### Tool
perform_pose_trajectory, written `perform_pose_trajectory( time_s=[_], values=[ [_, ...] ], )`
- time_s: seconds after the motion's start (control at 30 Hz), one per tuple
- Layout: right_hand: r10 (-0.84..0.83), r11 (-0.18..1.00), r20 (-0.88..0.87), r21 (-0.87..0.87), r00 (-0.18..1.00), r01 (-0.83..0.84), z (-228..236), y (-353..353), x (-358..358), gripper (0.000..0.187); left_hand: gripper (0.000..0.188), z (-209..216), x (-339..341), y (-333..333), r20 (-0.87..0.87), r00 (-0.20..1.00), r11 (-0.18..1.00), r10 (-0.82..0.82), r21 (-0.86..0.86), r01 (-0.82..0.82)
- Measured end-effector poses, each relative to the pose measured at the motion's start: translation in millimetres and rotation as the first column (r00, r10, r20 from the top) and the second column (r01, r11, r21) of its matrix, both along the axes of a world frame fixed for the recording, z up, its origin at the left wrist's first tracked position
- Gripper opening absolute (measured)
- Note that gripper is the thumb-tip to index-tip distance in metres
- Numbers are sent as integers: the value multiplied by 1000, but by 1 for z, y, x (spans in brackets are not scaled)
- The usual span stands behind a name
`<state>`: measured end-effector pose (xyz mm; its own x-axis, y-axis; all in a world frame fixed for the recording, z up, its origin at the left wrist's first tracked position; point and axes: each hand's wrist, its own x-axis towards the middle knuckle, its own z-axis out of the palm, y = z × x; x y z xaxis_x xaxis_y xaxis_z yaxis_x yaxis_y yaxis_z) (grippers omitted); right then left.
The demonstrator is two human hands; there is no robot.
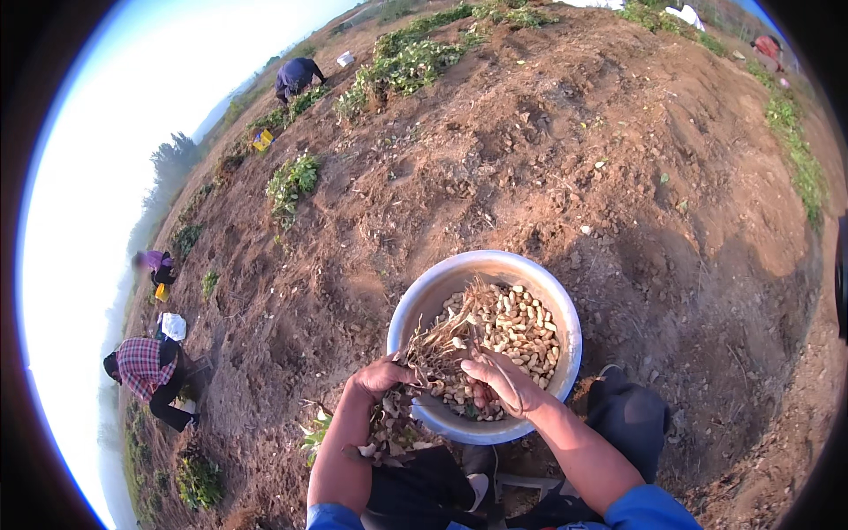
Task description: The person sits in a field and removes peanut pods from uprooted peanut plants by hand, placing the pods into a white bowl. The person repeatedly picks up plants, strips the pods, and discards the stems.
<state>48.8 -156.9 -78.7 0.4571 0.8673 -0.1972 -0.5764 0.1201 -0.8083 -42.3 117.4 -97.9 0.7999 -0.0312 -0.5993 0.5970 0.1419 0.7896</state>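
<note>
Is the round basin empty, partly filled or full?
Partly filled: peanuts lie in the basin, with uncovered inner wall showing above them.

Opens wide across rough reddish-brown soil (671, 150), upper right of frame. Reaches from above, lower centre, onto tan-shelled peanuts (533, 331) in a round silvery metal basin (573, 334). Is barred just left by dry brown tangled stalks (436, 346) and bare left hand (382, 375), below by bare right hand (505, 382), lower right by dark-trousered knee (629, 413).

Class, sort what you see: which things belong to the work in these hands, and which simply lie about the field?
Belonging to the work:
uprooted plant, in the left hand
basin
peanuts, inside it

Lying about, it seems:
yellow container, up the field
white bundle, at far left
</note>
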Motion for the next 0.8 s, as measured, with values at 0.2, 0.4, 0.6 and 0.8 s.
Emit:
perform_pose_trajectory(
  time_s=[0.2,0.4,0.6,0.8],
  values=[
    [1,998,-55,-58,999,-4,1,0,0,39,43,-6,0,3,20,999,999,-32,-31,33],
    [-12,994,-13,-107,1000,11,2,0,0,41,37,-2,-1,2,47,998,999,-53,13,53],
    [-53,983,14,-176,999,54,10,-1,-2,45,44,12,3,-7,0,999,998,-54,-11,54],
    [-33,991,18,-132,999,35,2,0,2,47,49,11,3,-4,-11,996,996,-84,-21,84]
  ],
)
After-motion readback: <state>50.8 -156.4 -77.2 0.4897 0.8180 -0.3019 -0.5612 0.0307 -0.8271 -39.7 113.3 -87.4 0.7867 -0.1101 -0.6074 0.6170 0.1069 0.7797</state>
